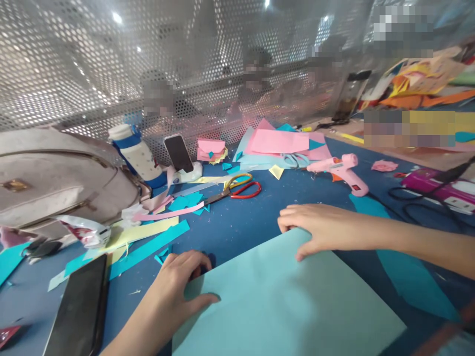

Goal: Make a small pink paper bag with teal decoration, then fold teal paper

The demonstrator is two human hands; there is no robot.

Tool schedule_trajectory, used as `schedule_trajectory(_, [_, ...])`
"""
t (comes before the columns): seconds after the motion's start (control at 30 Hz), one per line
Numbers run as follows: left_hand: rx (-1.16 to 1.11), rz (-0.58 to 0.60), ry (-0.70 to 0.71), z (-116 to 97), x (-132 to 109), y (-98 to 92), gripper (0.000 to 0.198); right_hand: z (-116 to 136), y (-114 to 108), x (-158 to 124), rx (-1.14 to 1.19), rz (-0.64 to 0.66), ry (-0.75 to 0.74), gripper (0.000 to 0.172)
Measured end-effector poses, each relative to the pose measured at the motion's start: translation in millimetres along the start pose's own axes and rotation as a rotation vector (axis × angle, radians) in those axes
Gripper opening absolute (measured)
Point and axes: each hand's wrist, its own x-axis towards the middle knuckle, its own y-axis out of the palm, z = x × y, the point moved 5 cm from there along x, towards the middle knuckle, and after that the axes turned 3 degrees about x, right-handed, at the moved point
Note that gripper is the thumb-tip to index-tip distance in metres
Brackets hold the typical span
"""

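Note:
A large sheet of light blue-green paper (274,306) lies in front of me at the bottom middle of the head view. My left hand (185,282) grips its far left corner, thumb on top and fingers curled under the edge. At the far right corner my right hand (308,225) pinches the paper the same way, thumb on its upper face. The sheet's near edge runs out of the picture. Beyond the hands rest scissors (233,190) with red and yellow handles. A pink glue gun (343,170) lies past my right hand.
A black phone (79,306) lies at the left, near paper strips (152,252). Behind stand a bag (55,173), a bottle (135,153) and a propped phone (178,153). Pink paper sheets (278,142) are stacked at the back. A purple power strip (438,190) with cables sits right.

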Motion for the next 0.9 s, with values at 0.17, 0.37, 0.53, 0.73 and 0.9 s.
schedule_trajectory(0.17, [-0.143,0.153,-0.125,11,2,-11.6,0.027,-9,-6,3,0.049,0.02,0.047,0.024])
schedule_trajectory(0.37, [-0.364,0.073,-0.316,28,0,-25.4,0.023,-19,-13,4,0.285,0.101,0.034,0.04])
schedule_trajectory(0.53, [-0.264,0.099,-0.231,21,1,-22.9,0.022,-7,-19,6,0.283,0.097,-0.017,0.035])
schedule_trajectory(0.73, [-0.064,0.085,-0.182,-2,15,-26.2,0.025,36,-21,28,0.178,0.064,-0.148,0.026])
schedule_trajectory(0.9, [-0.099,0.096,-0.129,-24,38,-21.8,0.025,69,-9,53,0.035,0.026,-0.211,0.019])
